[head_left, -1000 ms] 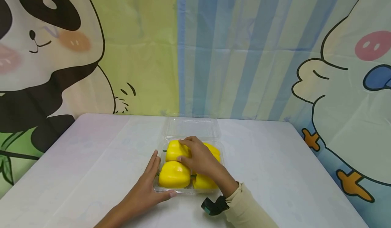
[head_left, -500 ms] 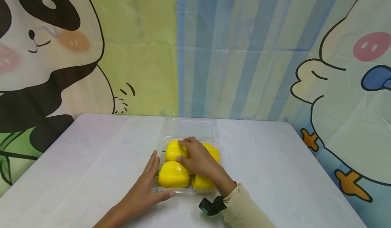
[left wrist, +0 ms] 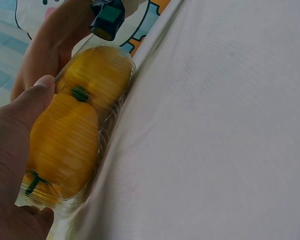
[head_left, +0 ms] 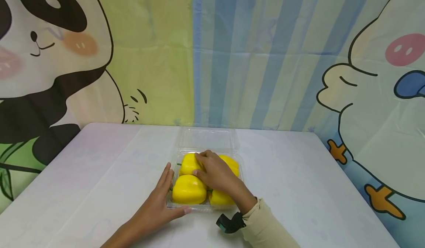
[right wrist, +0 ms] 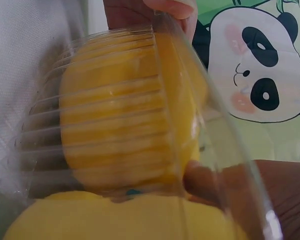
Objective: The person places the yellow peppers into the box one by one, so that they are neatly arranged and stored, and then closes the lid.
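Observation:
Several yellow bell peppers with green stems sit in a clear plastic clamshell box. My right hand reaches over the box and grips the back left bell pepper between thumb and fingers. Along the box's left wall lies my left hand, fingers straight, thumb stretched along the front rim. The front left bell pepper is fully visible from above. The back right bell pepper and front right bell pepper are partly hidden by my right hand. Through the ribbed wall, the left wrist view shows a bell pepper close beside my left thumb.
The box's clear lid is folded back flat toward the table's far edge. A white cloth covers the table. Behind it hangs a printed curtain. A black wrist camera sits on the right wrist, low over the table.

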`<action>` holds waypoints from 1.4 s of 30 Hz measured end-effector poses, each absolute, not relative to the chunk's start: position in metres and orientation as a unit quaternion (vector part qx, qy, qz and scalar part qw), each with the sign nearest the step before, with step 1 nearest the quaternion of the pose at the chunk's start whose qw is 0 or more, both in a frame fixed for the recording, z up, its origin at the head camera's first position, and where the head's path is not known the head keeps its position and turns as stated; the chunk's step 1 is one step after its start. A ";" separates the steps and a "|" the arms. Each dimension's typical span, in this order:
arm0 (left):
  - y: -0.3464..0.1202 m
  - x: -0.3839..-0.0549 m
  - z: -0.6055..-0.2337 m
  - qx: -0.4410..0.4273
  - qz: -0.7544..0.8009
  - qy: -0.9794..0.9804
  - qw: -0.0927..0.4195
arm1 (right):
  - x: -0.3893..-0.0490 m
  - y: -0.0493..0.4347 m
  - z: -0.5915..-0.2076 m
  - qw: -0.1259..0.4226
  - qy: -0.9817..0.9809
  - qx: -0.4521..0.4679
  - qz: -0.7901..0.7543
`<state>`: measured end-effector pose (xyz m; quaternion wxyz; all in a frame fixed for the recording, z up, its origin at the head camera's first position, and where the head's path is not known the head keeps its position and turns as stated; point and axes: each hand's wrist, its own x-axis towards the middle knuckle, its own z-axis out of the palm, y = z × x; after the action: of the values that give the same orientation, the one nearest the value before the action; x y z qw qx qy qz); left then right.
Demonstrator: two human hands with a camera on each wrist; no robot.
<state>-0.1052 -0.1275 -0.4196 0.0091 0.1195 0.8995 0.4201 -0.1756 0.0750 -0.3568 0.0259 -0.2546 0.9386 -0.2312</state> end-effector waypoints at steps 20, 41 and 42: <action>-0.127 -0.104 -0.418 0.122 0.413 0.903 0.012 | -0.177 0.073 -0.358 0.037 0.947 -0.257 -0.188; -0.127 -0.106 -0.419 0.117 0.419 0.900 0.010 | -0.177 0.073 -0.354 0.058 0.948 -0.246 -0.194; -0.127 -0.106 -0.419 0.117 0.419 0.900 0.010 | -0.177 0.073 -0.354 0.059 0.947 -0.250 -0.193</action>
<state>-0.1057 -0.1271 -0.4194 0.0099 0.1174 0.9003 0.4189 -0.1773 0.0732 -0.3537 0.0590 -0.2495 0.9471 -0.1932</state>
